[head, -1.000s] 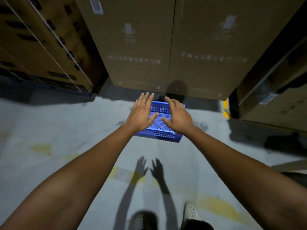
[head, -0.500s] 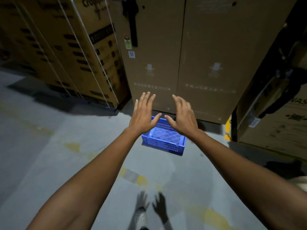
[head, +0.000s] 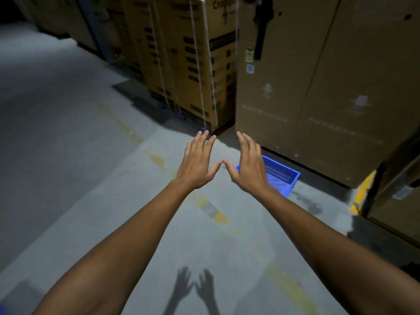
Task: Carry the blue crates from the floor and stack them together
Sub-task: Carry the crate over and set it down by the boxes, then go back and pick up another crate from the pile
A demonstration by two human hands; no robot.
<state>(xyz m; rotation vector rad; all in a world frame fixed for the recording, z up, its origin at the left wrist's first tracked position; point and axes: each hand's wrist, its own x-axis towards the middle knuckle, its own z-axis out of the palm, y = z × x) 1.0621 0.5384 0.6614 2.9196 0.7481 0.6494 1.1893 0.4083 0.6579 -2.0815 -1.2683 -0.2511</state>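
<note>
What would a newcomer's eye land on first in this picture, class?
Two bare hands, left hand and right hand, spread open mid-frame with thumbs almost touching. Behind the right hand a bright blue crate sits on the grey floor, at the foot of tall cardboard boxes.

Dim, slightly blurred view; hand shadows (head: 196, 289) suggest light from behind.

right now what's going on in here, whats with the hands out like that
A person is holding both bare hands out, open and empty, fingers spread. The left hand and right hand hang above the concrete floor with thumbs nearly meeting. One blue crate sits on the floor against the tall cardboard boxes, partly hidden behind the right hand, not yet picked up.
</note>
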